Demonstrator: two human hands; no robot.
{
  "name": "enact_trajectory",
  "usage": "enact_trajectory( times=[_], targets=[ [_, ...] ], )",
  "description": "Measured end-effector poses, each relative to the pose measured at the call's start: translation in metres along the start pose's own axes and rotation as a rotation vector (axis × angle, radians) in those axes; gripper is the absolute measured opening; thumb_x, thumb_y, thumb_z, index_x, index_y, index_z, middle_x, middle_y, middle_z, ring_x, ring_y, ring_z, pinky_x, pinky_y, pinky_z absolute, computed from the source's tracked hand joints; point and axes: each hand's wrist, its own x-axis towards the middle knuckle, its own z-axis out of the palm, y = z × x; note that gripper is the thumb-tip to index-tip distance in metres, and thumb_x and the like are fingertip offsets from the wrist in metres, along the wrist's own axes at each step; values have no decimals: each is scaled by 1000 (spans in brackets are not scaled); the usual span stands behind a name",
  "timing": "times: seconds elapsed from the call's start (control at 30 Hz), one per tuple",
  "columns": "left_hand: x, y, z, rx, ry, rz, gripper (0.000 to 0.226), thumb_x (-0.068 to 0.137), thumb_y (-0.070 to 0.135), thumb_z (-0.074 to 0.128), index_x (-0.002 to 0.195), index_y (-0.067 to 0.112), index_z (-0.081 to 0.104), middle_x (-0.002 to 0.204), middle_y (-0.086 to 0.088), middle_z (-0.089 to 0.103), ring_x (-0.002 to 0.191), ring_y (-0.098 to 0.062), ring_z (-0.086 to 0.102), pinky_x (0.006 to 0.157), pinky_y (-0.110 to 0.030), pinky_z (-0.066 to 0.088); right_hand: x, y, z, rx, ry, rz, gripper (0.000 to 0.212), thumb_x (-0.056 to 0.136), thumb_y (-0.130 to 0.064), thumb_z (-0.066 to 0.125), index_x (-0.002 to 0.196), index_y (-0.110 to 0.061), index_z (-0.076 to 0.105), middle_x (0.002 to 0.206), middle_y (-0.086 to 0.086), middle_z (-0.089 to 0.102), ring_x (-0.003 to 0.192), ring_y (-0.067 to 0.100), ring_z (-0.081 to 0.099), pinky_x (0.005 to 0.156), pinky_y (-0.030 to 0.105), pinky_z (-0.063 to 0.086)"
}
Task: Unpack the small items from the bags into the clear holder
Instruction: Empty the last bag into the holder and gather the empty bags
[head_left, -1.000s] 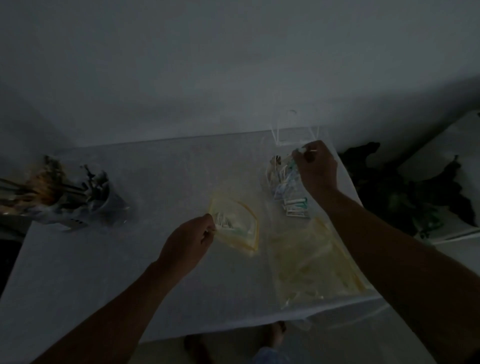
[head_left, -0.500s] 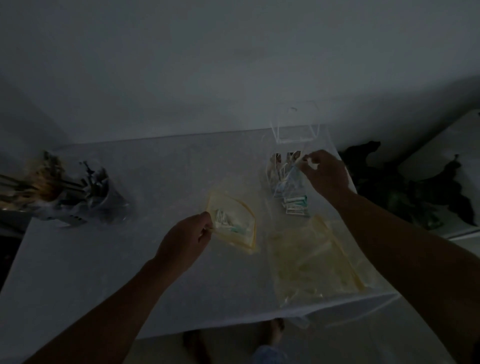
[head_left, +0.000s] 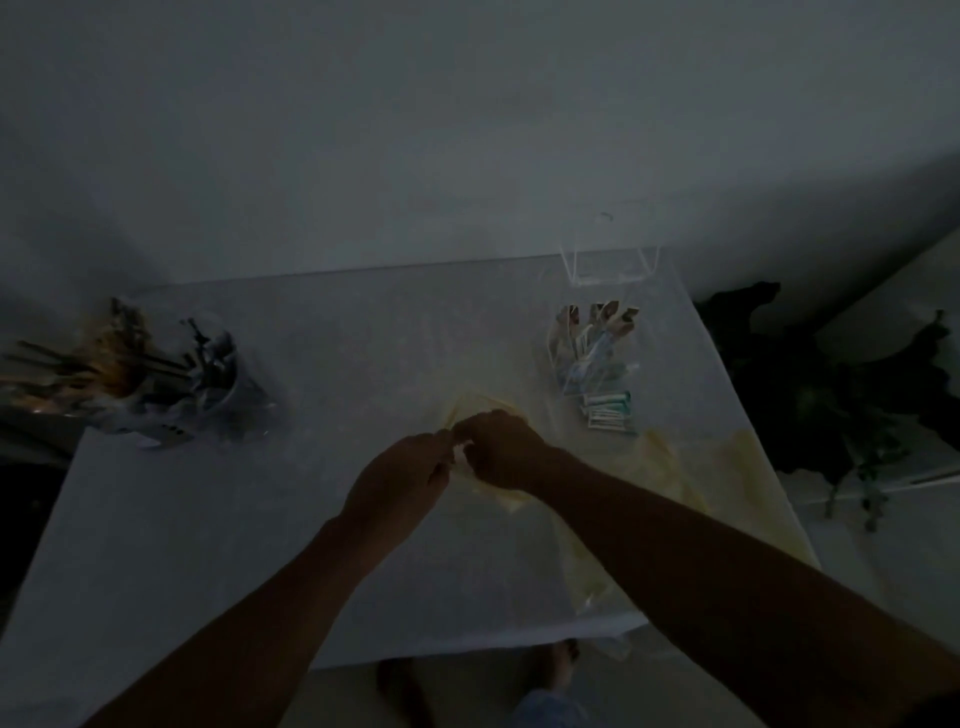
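Head view: dim light, looking down on a pale table (head_left: 218, 519) against a grey wall.
Clear holder: stands at the far right of the table (head_left: 597, 353); small packets stand upright in it, some tipped to one side.
Loose packets: a short row of green-and-white ones (head_left: 610, 413) lies on the table just in front of the holder.
Small bag: yellowish and translucent (head_left: 480, 408), near the table's middle, mostly hidden under both hands; contents cannot be seen.
Large bag: yellowish plastic (head_left: 727, 483), flat at the right edge, partly under the right forearm.
Left hand: fingers curled (head_left: 400, 480), pinching the small bag's near edge.
Right hand: fingers curled (head_left: 501, 449), gripping the same bag, fingertips touching the left hand's.
Left-side container: a cup (head_left: 213, 384) at the table's left edge holds dark, indistinct items.
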Motion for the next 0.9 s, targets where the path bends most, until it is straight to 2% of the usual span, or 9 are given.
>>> enact_trajectory(
  times=[0.07,0.17,0.3,0.43,0.6,0.7,0.77,0.83,0.9],
  targets=[
    [-7,-3,3,28,-32,19,17,89,4,67,106,3,69,87,-16,70,77,-36,67,60,-36,48,7,-1,12,-183,-15,67,33,98,-18,49,128,-21,63,129,7,63,115,31,61,92,37,48],
    [-16,-5,4,35,-62,-21,14,90,6,66,104,5,67,88,-18,67,78,-36,64,60,-36,44,9,-6,25,-384,-63,15,35,104,-23,41,138,-23,52,136,6,55,110,34,64,83,40,51],
    [-24,-10,4,14,-87,-64,5,91,9,63,96,7,63,85,-16,66,78,-36,63,61,-39,49,13,3,33,-575,-7,-117,30,104,-22,39,124,-24,61,129,4,58,102,31,66,73,35,48],
    [-25,-12,2,1,-106,-83,4,92,10,63,96,9,62,86,-13,64,78,-32,61,63,-44,52,13,8,33,-572,-17,-179,25,103,-26,44,121,-20,60,133,12,47,108,33,56,66,36,36],
    [-15,-12,-2,1,-74,-68,4,91,11,63,95,9,61,82,-13,64,75,-32,62,59,-46,53,3,-7,3,-316,35,-151,22,101,-30,48,110,-13,59,107,14,60,99,33,60,74,38,44],
    [-8,-8,-6,11,-67,-50,5,90,16,58,92,11,59,82,-11,64,74,-30,62,59,-47,53,-21,-4,-24,-107,248,-103,22,99,-41,52,108,-24,61,95,4,68,86,23,65,67,32,47],
    [-3,-6,-8,14,-63,-33,7,88,18,58,91,11,58,82,-10,64,75,-30,62,59,-46,53,-42,8,-40,81,468,-65,13,97,-38,60,101,-27,64,79,-8,67,68,5,64,60,25,49],
    [1,-3,-10,20,-70,-28,6,89,16,60,92,12,58,83,-9,64,76,-29,62,60,-45,53,-60,31,-57,213,660,66,8,95,-32,65,96,-24,66,73,-15,62,61,-5,59,57,10,44],
    [6,1,-11,23,-74,-32,5,90,14,62,92,12,58,84,-8,64,76,-28,61,60,-44,52,-71,60,-76,205,808,278,16,96,-38,63,97,-23,68,78,-11,64,65,-2,58,59,15,43]
  ],
)
